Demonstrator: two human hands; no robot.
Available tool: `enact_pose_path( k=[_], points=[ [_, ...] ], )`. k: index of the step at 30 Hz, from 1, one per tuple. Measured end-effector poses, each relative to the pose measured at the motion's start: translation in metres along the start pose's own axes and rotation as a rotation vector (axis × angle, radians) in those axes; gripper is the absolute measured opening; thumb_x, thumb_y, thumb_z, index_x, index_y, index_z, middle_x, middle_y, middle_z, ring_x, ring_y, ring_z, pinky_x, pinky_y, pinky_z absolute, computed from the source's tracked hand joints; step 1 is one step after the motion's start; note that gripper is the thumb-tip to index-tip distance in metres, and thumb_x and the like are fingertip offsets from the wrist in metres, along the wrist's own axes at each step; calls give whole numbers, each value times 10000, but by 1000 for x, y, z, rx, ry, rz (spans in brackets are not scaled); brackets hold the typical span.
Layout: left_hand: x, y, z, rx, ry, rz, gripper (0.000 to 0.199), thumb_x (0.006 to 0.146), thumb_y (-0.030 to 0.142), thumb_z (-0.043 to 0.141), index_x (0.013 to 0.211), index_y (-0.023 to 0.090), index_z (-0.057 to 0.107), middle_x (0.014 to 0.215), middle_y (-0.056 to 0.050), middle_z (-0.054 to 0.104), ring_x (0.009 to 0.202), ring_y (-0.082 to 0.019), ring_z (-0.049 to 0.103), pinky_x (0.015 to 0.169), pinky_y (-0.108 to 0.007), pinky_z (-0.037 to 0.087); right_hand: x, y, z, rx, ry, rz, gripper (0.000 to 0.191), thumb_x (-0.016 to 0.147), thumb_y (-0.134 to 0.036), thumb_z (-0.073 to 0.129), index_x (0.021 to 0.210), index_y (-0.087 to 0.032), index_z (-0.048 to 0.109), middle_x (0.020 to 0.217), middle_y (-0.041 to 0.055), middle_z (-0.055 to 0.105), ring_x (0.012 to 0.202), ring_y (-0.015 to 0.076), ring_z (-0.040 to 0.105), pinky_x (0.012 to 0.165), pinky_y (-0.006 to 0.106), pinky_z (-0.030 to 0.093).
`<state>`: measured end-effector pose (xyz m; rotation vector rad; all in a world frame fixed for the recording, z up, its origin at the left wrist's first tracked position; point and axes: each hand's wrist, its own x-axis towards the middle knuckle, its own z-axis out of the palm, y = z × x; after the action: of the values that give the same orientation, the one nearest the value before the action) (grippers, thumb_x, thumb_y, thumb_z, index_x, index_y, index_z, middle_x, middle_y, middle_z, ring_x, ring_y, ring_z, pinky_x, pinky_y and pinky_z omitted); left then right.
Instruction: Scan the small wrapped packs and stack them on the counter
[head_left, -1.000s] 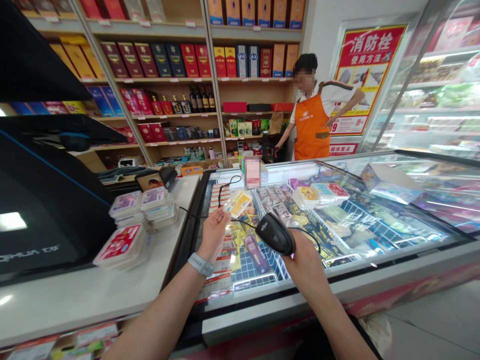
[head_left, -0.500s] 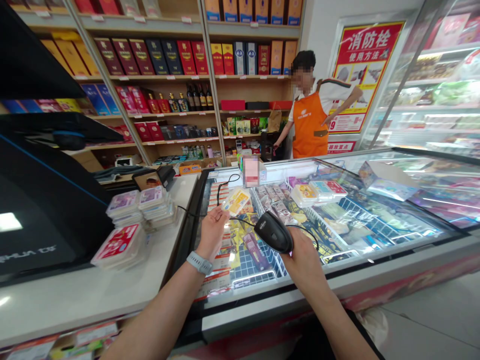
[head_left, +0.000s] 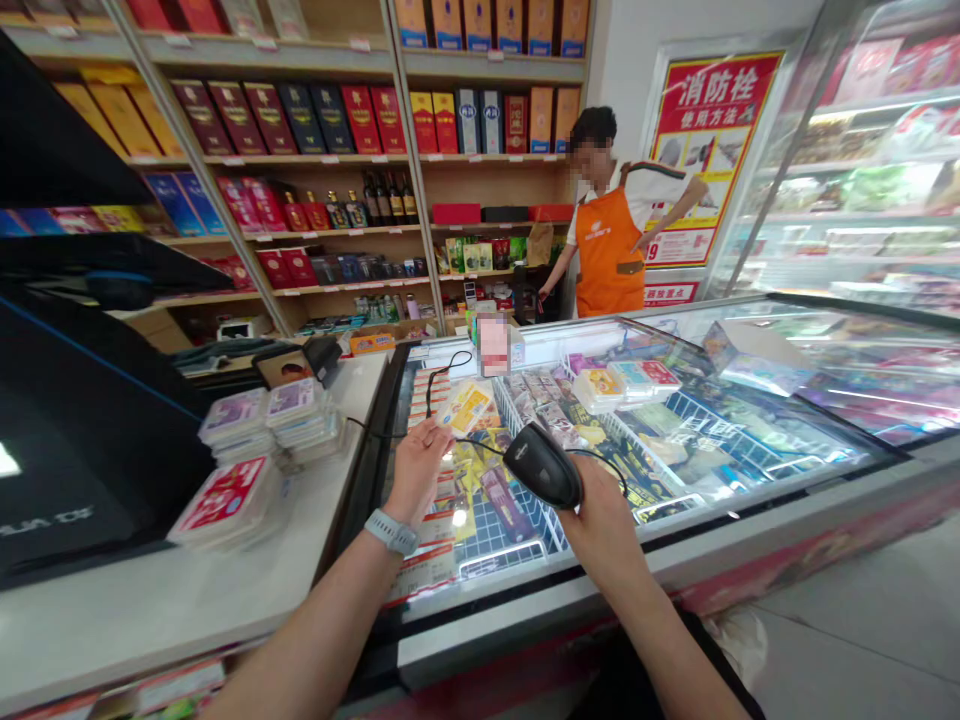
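My left hand (head_left: 420, 466), with a grey watch on its wrist, pinches a clear flat container with a yellow-and-white label (head_left: 466, 408) above the freezer's glass top. In my right hand (head_left: 600, 510) is a black handheld scanner (head_left: 543, 466), its head pointing up and left towards the container. A black cable runs behind both hands. Stacked containers with purple labels (head_left: 234, 412) stand on the counter at the left, and red-labelled ones (head_left: 229, 498) lie in front of them. More containers (head_left: 628, 382) rest on the glass, further right.
The glass-topped freezer (head_left: 540, 625) holds baskets of packages. A dark monitor (head_left: 82, 400) stands on the white counter (head_left: 225, 600) at the left. An open box (head_left: 757, 358) sits on the freezer. Behind it stands a person in an orange apron (head_left: 609, 255), beside shelves of boxes and bottles.
The whole view has shifted slightly, so most things appear a little further left. Both hands keep their hold on the container and the scanner.
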<state>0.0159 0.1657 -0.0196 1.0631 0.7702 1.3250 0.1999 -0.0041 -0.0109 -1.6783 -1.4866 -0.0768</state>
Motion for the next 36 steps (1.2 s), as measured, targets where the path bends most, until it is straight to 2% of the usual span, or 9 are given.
enact_pose_path(
  k=[6, 11, 14, 18, 24, 27, 30, 33, 36],
  points=[
    [-6, 6, 7, 71, -25, -110, 434, 599, 360, 802, 918, 139, 607, 914, -64, 702, 774, -146, 655, 783, -316, 523, -6, 1, -6, 37, 66, 32, 371, 754, -108, 511, 1111, -206, 529, 1049, 79, 616, 1000, 262, 554, 891, 426, 448],
    [6, 8, 28, 253, -131, -41, 366, 658, 387, 751, 910, 141, 651, 863, -69, 703, 716, -162, 656, 720, -317, 531, -9, 3, -12, 81, 110, 50, 341, 781, -161, 534, 1117, -212, 529, 1055, 76, 625, 999, 259, 569, 887, 422, 458],
    [26, 1, 52, 368, -189, 92, 292, 715, 363, 699, 912, 150, 664, 869, -79, 708, 741, -195, 666, 679, -316, 528, -10, 2, -16, 99, 146, 66, 332, 788, -183, 540, 1119, -215, 532, 1037, 70, 632, 993, 257, 584, 866, 413, 470],
    [48, -10, 98, 599, -224, 392, 235, 809, 320, 605, 977, 174, 682, 921, -70, 714, 827, -202, 664, 773, -324, 514, -12, -1, -21, 125, 162, 103, 288, 790, -181, 537, 1076, -215, 543, 989, 60, 640, 965, 248, 605, 835, 392, 483],
    [54, -20, 168, 1133, -280, 757, 255, 909, 271, 482, 1089, 227, 657, 992, -71, 679, 964, -212, 599, 870, -316, 441, -18, 0, -26, 128, 155, 101, 294, 810, -205, 536, 1104, -213, 545, 1021, 66, 645, 972, 244, 614, 812, 376, 495],
    [53, -31, 193, 1294, -338, 818, 317, 935, 271, 438, 1210, 237, 593, 1047, -80, 650, 1004, -217, 560, 885, -323, 421, -20, 2, -27, 129, 149, 114, 298, 804, -207, 538, 1101, -209, 548, 1029, 67, 648, 979, 247, 618, 805, 374, 501],
    [50, -43, 211, 1390, -431, 845, 339, 943, 254, 418, 1248, 223, 560, 1057, -97, 625, 1012, -227, 543, 893, -349, 413, -20, 4, -30, 133, 159, 110, 314, 801, -202, 537, 1115, -207, 544, 1024, 64, 652, 968, 241, 623, 803, 368, 503],
    [45, -54, 223, 1445, -525, 841, 297, 934, 235, 432, 1182, 207, 592, 1084, -112, 597, 1019, -239, 541, 883, -376, 422, -20, 3, -33, 131, 177, 123, 337, 795, -203, 548, 1132, -215, 538, 1006, 49, 658, 939, 231, 633, 792, 354, 506],
    [42, -62, 229, 1432, -561, 772, 217, 900, 252, 511, 1066, 205, 642, 1117, -114, 569, 1017, -243, 549, 867, -377, 443, -19, 2, -35, 133, 196, 136, 344, 783, -207, 561, 1126, -222, 539, 973, 35, 666, 917, 227, 640, 782, 344, 508]
  ],
)
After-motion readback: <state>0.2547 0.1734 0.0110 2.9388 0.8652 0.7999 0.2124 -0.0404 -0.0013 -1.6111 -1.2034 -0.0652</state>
